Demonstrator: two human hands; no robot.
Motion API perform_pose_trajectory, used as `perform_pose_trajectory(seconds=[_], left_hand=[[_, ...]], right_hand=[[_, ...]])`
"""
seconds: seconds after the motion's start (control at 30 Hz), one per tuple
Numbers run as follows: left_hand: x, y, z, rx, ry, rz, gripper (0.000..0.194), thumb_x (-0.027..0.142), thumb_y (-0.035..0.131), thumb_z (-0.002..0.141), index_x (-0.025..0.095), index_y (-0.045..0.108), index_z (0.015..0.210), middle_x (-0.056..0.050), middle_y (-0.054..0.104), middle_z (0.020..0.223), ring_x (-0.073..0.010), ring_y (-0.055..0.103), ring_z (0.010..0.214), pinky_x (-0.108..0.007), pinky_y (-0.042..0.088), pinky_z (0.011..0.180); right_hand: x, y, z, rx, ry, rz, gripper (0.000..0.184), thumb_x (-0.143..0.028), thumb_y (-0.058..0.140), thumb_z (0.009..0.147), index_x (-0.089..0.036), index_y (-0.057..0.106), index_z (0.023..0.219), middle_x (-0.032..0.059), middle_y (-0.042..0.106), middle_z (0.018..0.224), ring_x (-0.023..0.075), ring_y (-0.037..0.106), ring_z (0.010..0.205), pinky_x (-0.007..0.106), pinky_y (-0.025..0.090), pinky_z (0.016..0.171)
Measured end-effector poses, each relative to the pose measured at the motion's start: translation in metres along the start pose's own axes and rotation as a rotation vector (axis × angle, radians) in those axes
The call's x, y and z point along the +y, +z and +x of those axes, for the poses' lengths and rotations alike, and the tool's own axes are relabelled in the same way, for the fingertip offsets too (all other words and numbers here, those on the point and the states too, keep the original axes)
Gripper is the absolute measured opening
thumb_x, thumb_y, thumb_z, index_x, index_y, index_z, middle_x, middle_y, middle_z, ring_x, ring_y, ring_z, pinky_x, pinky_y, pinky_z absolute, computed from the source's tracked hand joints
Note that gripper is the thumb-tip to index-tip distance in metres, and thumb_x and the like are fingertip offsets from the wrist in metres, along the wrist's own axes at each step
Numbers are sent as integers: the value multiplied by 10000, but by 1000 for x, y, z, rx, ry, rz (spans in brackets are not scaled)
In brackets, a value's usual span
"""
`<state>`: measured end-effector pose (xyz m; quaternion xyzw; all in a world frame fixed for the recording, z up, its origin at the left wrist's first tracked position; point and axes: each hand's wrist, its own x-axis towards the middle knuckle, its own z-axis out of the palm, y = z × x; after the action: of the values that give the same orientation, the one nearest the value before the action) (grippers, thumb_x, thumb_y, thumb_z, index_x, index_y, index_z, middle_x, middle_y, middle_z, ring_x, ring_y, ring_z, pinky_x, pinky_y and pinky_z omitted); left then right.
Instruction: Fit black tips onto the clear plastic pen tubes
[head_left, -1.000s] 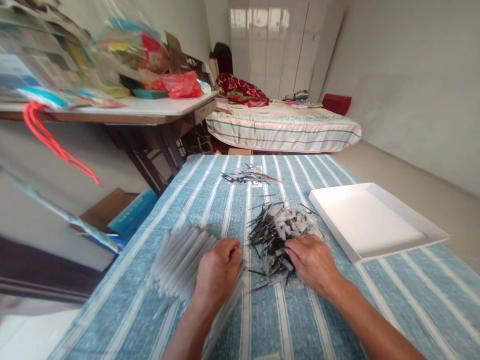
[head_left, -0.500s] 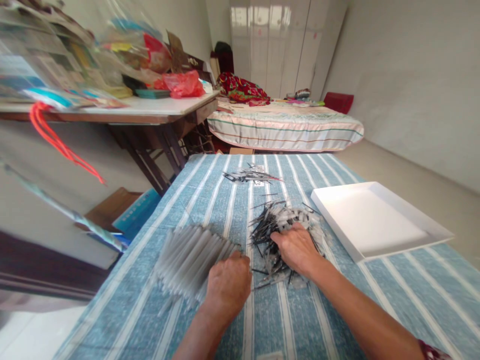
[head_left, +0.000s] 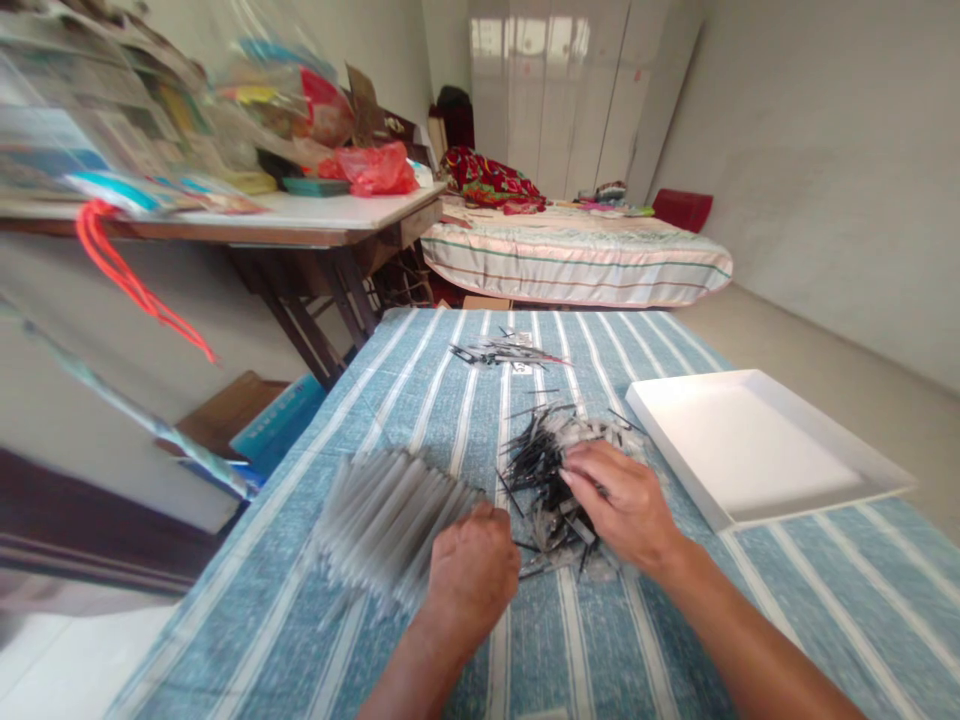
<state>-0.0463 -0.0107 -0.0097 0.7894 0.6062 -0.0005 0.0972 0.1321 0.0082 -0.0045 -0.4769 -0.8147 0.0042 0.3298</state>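
Observation:
My left hand (head_left: pixel 474 565) is closed at the right end of a pile of long, translucent grey tube-like pieces (head_left: pixel 386 520) lying side by side. Whatever its curled fingers hold is hidden. On the right is a loose heap of thin black and clear strips (head_left: pixel 544 460). Over the right part of this heap sits my right hand (head_left: pixel 619 500), thumb and fingertips brought together at the black strips. I cannot make out what is between them.
A shallow white box lid (head_left: pixel 765 450) lies on the striped blue cloth (head_left: pixel 420 380) to the right. Farther back is a small group of thin dark pieces (head_left: pixel 506 351). A cluttered side table (head_left: pixel 300 220) stands at left, with a bed (head_left: pixel 577 260) beyond.
My right hand has shifted right and its fingers have drawn back from deep in the heap. My left hand has moved slightly right, still closed. The view has tilted a little.

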Motion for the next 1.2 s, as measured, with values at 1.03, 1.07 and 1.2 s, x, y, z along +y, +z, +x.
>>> perform_pose_trajectory(seconds=[1.03,1.07,1.2], left_hand=[[3,-8,-8,-154,120,-1262,115,264,432,846,186,458,765,67,470,522,-69,405,431,-172,348,408],[3,-7,-8,-149,121,-1262,122,267,429,849,184,463,767,66,469,521,-69,405,433,-171,348,410],[2,-5,-7,-139,135,-1317,116,267,416,858,182,470,801,44,524,608,-72,457,471,-178,378,436]], right_hand=[[-17,-19,-4,39,-368,-203,260,-151,385,885,-157,640,834,119,627,897,185,612,799,301,500,703],[-15,-19,-4,26,-343,-210,260,-140,383,881,-157,639,837,119,629,894,187,614,786,304,498,696],[-8,-23,-3,40,-17,-43,190,-133,418,852,-152,606,874,93,649,806,189,626,698,315,495,648]])
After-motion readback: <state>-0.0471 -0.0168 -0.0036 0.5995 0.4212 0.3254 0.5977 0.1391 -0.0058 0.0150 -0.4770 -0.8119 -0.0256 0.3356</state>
